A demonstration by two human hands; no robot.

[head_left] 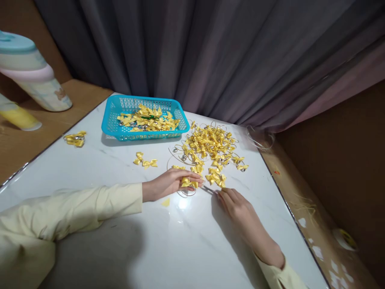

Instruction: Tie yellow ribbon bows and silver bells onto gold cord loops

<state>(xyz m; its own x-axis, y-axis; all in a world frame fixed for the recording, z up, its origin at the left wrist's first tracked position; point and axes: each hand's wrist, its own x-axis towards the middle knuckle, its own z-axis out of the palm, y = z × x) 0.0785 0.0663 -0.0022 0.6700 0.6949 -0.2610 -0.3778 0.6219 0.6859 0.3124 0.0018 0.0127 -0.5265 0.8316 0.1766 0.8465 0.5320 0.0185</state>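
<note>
My left hand (168, 182) lies on the white table with its fingers closed on a yellow ribbon bow (189, 183). A thin loop of cord hangs from the bow toward me. My right hand (236, 202) rests just to the right, its fingers pinched on a small thin metal tool (207, 188) that points at the bow. Beyond both hands spreads a pile of yellow bows with small bells and cord loops (210, 148). Both arms wear pale yellow sleeves.
A turquoise plastic basket (112, 120) holding more bows and bells stands at the back left. Two loose bows (146, 160) lie before it, another cluster (75, 138) near the left edge. A pastel bottle (33, 76) stands far left. Grey curtains hang behind; cardboard walls flank the right.
</note>
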